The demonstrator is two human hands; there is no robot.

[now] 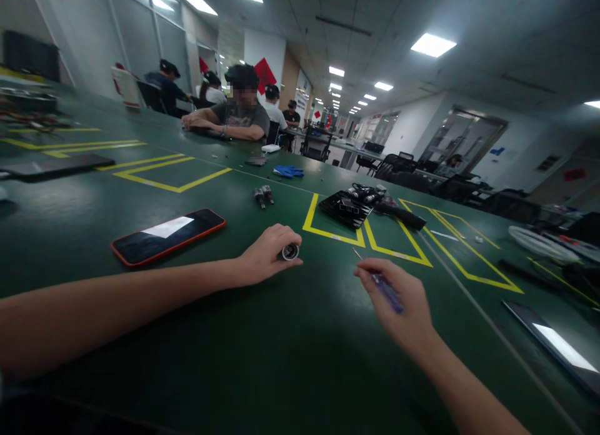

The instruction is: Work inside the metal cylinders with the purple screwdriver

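Note:
My left hand [267, 255] is closed around a small round part [290, 252] with a pale rim and a dark inside; its open end faces me. The rest of that part is hidden by my fingers. To the right, my right hand [398, 294] grips a screwdriver [388, 292] by its purple see-through handle. Its thin metal tip points up and to the left, apart from the round part. Beyond my left hand, two small metal-and-black parts [263, 196] lie side by side on the green table [290, 347].
An orange-edged phone [169, 236] lies left of my left hand, and another phone [555, 344] at the far right. Black bags and cables [360, 205] sit in yellow tape outlines ahead. A blue glove [288, 171] lies farther back. Across the table sits a person [239, 113].

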